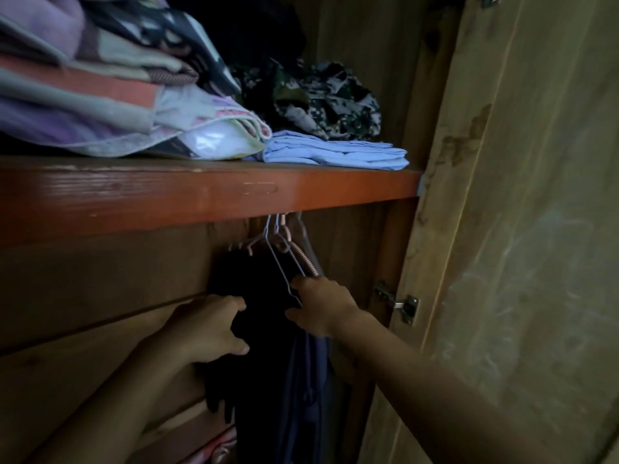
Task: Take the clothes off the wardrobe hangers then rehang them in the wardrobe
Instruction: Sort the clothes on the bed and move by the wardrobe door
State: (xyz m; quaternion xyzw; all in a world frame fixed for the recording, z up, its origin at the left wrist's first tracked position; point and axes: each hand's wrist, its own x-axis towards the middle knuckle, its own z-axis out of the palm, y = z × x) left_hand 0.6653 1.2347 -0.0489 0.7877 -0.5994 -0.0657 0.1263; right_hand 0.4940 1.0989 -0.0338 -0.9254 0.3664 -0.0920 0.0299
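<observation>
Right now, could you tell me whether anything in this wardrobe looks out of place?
Mostly the camouflage garment on the shelf: it lies crumpled in a heap, while the light blue cloth beside it is neatly folded. Nothing looks damaged.

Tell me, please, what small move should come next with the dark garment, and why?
Probably lift the wire hanger up off the rail: the left hand already grips the dark garment, the right hand holds the hanger's shoulder, and its hook still sits under the shelf.
</observation>
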